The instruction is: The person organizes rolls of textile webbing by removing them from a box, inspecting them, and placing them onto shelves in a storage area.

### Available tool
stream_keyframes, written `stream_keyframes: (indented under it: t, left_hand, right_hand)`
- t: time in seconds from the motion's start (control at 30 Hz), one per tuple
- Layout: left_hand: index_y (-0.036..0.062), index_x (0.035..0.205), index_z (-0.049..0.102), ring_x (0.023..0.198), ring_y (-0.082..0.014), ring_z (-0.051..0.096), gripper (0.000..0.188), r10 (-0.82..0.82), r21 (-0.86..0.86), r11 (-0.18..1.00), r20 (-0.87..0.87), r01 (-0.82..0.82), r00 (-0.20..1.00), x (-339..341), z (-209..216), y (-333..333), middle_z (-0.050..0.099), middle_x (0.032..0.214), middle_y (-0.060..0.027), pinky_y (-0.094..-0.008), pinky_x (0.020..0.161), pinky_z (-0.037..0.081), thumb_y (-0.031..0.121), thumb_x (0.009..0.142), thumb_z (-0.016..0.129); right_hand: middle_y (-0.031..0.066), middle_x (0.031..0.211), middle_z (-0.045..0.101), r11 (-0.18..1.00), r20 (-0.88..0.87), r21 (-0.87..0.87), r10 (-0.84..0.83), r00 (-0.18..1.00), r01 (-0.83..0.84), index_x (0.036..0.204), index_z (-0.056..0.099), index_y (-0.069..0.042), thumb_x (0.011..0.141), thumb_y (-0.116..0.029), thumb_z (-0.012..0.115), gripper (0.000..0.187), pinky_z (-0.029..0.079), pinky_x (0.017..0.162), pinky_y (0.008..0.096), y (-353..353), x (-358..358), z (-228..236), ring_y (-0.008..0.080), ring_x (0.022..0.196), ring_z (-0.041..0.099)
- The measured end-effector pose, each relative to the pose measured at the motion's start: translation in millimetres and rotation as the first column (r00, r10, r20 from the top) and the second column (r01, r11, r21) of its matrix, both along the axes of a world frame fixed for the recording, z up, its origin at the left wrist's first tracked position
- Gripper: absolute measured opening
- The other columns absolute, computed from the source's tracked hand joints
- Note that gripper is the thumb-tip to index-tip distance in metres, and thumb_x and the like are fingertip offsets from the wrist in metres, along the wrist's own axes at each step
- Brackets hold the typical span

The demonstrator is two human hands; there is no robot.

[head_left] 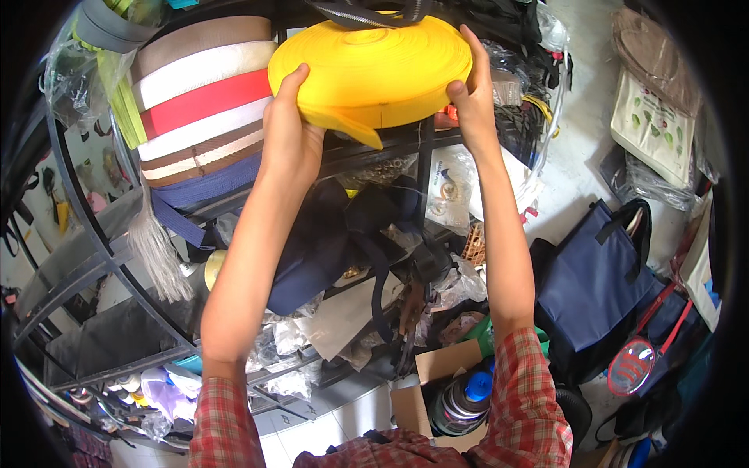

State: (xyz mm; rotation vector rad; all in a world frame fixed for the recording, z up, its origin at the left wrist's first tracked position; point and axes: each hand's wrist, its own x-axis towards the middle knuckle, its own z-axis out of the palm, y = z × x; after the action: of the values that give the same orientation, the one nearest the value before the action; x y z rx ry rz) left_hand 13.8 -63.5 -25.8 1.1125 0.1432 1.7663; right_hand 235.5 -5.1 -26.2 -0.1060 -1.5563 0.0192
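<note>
Yellow webbing roll [370, 74] is held up at the front of the black shelf rack [424, 152], ahead of the body, directly between the two hands. Flat face is turned up, long axis runs left to right across both arms. Left side is gripped by the left hand [292, 140], thumb over the rim; right side is gripped by the right hand [474, 101], thumb on the front edge. Neither hand is nearer, both are in contact. Loose tape end hangs off the front, closer to the left hand. Support underneath can't be told. Far edge is overlapped by a black zipper [367, 14]; contact unclear.

Containers: a dark bottle with blue cap [477, 386] is held in the open cardboard box [409, 409], low right of centre. Navy tote bag [581, 277] stands further right, contents not visible.
</note>
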Motion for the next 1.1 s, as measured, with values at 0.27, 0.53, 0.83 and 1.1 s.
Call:
stream_keyframes:
  t: [0.27,0.53,0.83,1.1]
  left_hand:
    - [-0.0014,0.121,0.049,0.112,-0.0234,0.058,0.035,0.032,0.123,0.992,-0.038,-0.027,0.999,6.2,32.2,28.6,0.059,0.120,-0.0132,-0.0364,0.094,0.050,0.023,0.096,0.052]
    - [-0.0016,0.120,0.046,0.115,-0.0255,0.056,0.040,0.027,0.294,0.956,-0.038,-0.015,0.999,4.7,34.3,48.2,0.057,0.119,-0.0141,-0.0392,0.098,0.050,0.027,0.094,0.058]
    - [0.0055,0.119,0.051,0.113,-0.0209,0.054,0.044,-0.018,0.364,0.930,-0.110,0.057,0.994,-3.0,43.7,59.2,0.058,0.117,-0.0087,-0.0365,0.100,0.045,0.043,0.097,0.049]
    - [0.0077,0.121,0.051,0.115,-0.0231,0.054,0.045,-0.025,0.319,0.948,0.042,0.010,0.999,4.3,50.9,80.4,0.058,0.119,-0.0090,-0.0415,0.099,0.046,0.046,0.099,0.044]
  right_hand:
    - [0.0151,0.140,0.044,0.986,-0.007,-0.166,0.022,1.000,-0.023,0.141,0.041,-0.013,0.088,-0.059,0.055,0.071,0.034,0.106,0.0429,55.7,7.5,23.4,0.0291,0.131,0.041]
    - [0.0164,0.123,0.054,0.971,-0.056,-0.099,-0.225,0.973,0.219,0.139,0.038,-0.005,0.097,-0.056,0.039,0.066,0.041,0.097,0.0353,49.8,-9.2,62.2,0.0267,0.115,0.052]
    - [0.0149,0.110,0.059,0.975,-0.147,-0.167,-0.169,0.975,0.144,0.125,0.049,-0.003,0.097,-0.052,0.042,0.057,0.056,0.062,0.0292,40.5,-26.6,64.8,0.0209,0.089,0.063]
    - [0.0238,0.116,0.058,0.858,-0.218,-0.216,-0.508,0.833,0.466,0.124,0.051,-0.002,0.095,-0.052,0.046,0.058,0.043,0.091,0.0431,49.8,-40.8,66.6,0.0376,0.108,0.056]
